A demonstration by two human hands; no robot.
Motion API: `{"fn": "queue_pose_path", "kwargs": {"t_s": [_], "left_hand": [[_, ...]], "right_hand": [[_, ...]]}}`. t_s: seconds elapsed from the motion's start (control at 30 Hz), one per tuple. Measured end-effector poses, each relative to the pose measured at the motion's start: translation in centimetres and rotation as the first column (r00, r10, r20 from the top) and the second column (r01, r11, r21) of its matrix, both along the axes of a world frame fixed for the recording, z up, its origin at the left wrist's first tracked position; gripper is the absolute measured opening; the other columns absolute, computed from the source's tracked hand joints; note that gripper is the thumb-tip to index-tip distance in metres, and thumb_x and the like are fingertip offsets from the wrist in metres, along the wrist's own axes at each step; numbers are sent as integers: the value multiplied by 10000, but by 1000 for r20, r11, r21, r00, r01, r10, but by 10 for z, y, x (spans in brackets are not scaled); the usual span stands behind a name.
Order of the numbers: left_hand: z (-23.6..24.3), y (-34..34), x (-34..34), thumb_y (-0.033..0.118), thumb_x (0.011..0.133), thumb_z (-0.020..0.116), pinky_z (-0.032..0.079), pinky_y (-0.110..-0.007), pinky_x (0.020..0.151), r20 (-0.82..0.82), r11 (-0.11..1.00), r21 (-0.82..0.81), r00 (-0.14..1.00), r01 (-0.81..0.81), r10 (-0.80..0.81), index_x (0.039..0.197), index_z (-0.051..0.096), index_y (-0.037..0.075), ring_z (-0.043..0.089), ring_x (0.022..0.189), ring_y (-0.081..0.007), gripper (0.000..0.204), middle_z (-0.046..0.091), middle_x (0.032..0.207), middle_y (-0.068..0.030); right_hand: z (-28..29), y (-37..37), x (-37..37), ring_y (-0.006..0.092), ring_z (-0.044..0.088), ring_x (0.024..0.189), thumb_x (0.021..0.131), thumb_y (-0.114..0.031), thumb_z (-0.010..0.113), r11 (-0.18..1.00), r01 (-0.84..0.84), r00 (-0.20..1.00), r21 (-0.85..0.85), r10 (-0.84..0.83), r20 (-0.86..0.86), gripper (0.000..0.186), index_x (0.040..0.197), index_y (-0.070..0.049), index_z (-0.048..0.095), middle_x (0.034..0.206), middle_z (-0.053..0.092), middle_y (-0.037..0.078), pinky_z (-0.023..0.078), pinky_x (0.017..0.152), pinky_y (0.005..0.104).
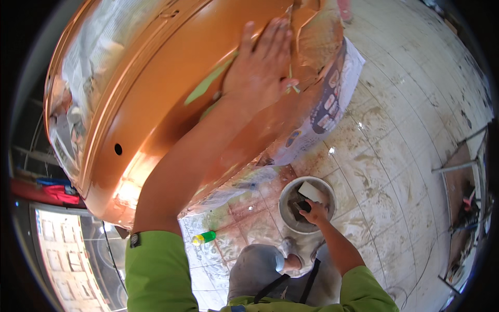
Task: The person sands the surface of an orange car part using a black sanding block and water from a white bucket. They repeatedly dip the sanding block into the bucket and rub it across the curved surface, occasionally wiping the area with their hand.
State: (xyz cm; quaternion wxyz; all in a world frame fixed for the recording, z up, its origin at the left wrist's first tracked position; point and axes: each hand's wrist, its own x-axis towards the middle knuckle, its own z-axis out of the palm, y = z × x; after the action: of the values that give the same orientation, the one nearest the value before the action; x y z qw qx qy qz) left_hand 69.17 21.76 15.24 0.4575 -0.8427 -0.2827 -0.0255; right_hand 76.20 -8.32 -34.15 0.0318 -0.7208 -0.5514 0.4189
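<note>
My left hand (260,65) lies flat with its fingers stretched out on a glossy orange vehicle body panel (156,99). Beside the hand and wrist, light green patches (208,86) show on the orange surface. Lower right, my right hand (315,212) reaches into a round bucket (281,205) on the floor. Its fingers are closed on a small dark piece (301,206), whose kind I cannot make out. Next to that piece, a pale rectangular block (314,192) rests in the bucket.
Printed covering paper (340,86) hangs along the panel's right edge, and clear plastic film (99,57) covers its left part. A green bottle with a yellow end (204,238) lies on the wet, stained tile floor (374,171). A metal-framed rack (468,166) stands far right.
</note>
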Motion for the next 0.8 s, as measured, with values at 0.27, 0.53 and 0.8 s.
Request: {"fn": "queue_pose_path", "kwargs": {"t_s": [0.27, 0.53, 0.8], "left_hand": [[-64, -44, -71, 735, 998, 451, 179, -584, 1304, 12, 993, 18, 993, 120, -120, 1638, 386, 27, 260, 1632, -273, 957, 374, 1726, -121], [-126, -107, -195, 711, 1015, 456, 166, -598, 1304, 548, 912, 326, 836, -249, 32, 1655, 344, 6, 275, 1624, -343, 959, 320, 1741, -177], [-221, -152, -240, 623, 1042, 483, 142, -565, 1326, 277, 979, 109, 951, -175, 140, 1653, 352, 9, 237, 1640, -304, 875, 294, 1757, -143]], "right_hand": [[-164, 52, -8, 365, 414, 1493, 965, -488, 701, 756, -626, 769, 194, 557, 314, 662, 1586, -373, 502, 1617, 456, 156, 300, 1191, 655], [-271, 43, -20, 401, 429, 1468, 956, -469, 688, 630, -669, 739, 394, 512, 437, 660, 1581, -362, 507, 1612, 454, 195, 334, 1169, 648], [-167, 62, 25, 472, 488, 1387, 918, -504, 719, 395, -702, 650, 593, 694, 308, 655, 1536, -332, 587, 1529, 526, 238, 388, 1137, 610]]}}
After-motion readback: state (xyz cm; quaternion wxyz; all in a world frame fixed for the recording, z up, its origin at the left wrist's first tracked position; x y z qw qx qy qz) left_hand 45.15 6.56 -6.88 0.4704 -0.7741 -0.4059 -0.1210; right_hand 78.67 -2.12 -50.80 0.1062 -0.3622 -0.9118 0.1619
